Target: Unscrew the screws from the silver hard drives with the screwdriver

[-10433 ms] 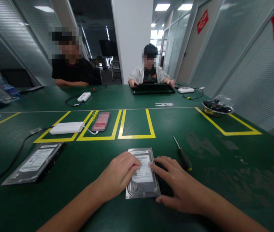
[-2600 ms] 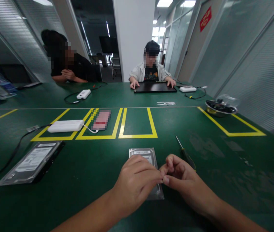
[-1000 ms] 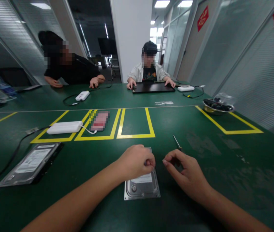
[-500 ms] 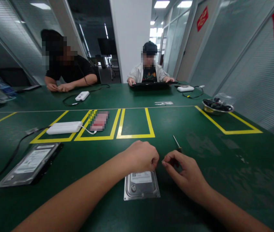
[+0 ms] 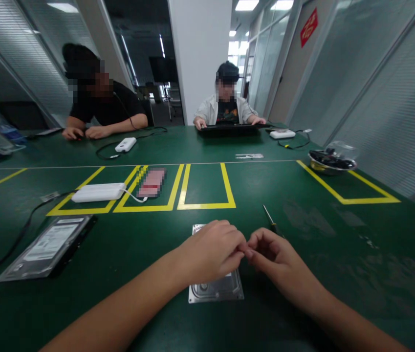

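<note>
My left hand point(image 5: 217, 250) is above a silver hard drive point(image 5: 225, 289) that lies flat on the green table, hiding much of its label. Beside it, over the drive's right edge, is my right hand point(image 5: 273, 250), thumb and forefinger pinched. The fingertips of both hands meet; whatever is between them is too small to make out. Behind my right hand a screwdriver point(image 5: 270, 218) lies on the table, its shaft pointing away and its handle partly hidden by the hand.
Another hard drive point(image 5: 48, 247) lies at the left. Beyond are a white power bank point(image 5: 98, 192), a cabled phone point(image 5: 152, 182), yellow tape outlines point(image 5: 206, 206) and a metal bowl point(image 5: 332, 168) of dark items. Two people sit across the table; one holds a dark panel point(image 5: 229, 131).
My left hand has moved slightly right and toward me, so its fingertips now touch those of my right hand. More of the drive's far edge shows.
</note>
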Demonstrator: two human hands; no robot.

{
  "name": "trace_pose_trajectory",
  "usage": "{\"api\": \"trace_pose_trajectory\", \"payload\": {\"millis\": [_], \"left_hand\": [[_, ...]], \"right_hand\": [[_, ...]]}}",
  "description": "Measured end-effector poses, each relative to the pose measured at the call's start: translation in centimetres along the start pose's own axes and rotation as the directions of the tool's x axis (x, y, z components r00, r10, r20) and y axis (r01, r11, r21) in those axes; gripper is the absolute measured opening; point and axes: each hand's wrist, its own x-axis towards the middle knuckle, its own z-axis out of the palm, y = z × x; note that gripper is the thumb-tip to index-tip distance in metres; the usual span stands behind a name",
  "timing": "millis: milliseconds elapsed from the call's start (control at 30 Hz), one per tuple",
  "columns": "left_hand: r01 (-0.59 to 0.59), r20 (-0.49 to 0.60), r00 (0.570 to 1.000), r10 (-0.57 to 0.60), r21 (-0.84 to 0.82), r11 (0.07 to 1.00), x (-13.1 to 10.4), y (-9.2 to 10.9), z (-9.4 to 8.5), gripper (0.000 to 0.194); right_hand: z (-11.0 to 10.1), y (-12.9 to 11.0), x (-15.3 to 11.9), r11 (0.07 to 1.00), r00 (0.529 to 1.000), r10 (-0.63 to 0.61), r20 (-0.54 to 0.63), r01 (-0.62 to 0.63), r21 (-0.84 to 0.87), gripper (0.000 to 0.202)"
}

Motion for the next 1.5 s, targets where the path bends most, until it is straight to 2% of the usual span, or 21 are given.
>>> {"api": "trace_pose_trajectory", "payload": {"millis": [233, 533, 633, 900, 1133, 1367, 1500], "left_hand": [[-0.034, -0.116, 0.993, 0.036, 0.015, 0.999, -0.6, 0.3, 0.5, 0.006], [0.001, -0.240, 0.969, -0.062, -0.247, 0.969, -1.1, 0.0, 1.3, 0.004], [0.024, -0.292, 0.951, -0.105, -0.267, 0.963, -1.1, 0.2, 1.5, 0.003], [-0.107, -0.425, 0.902, 0.076, -0.049, 0.993, -1.8, 0.4, 2.6, 0.010], [-0.080, -0.449, 0.887, 0.112, 0.089, 0.993, -2.3, 1.4, 2.7, 0.012], [-0.019, -0.413, 0.899, 0.148, 0.300, 0.954, -2.3, 1.3, 2.8, 0.017], [-0.036, -0.406, 0.894, 0.190, 0.357, 0.933, -2.5, 1.3, 2.8, 0.015]], "right_hand": [[0.1, 0.1, 0.0, 0.972, 0.996, 0.089, 0.008, -0.089, 0.220, 0.034], [0.2, 0.4, -0.1, 0.904, 0.994, 0.098, 0.049, -0.109, 0.414, 0.028], [0.3, 0.4, -0.1, 0.896, 0.995, 0.089, 0.053, -0.103, 0.431, 0.028], [0.4, 0.6, -0.1, 0.873, 0.995, 0.074, 0.065, -0.096, 0.477, 0.030], [0.5, 0.7, -0.4, 0.876, 0.995, 0.075, 0.071, -0.100, 0.473, 0.034], [0.6, 0.4, -0.7, 0.952, 1.000, 0.001, 0.013, -0.006, 0.306, 0.030], [0.7, 0.1, -0.8, 0.955, 1.000, -0.018, 0.023, 0.010, 0.297, 0.029]]}}
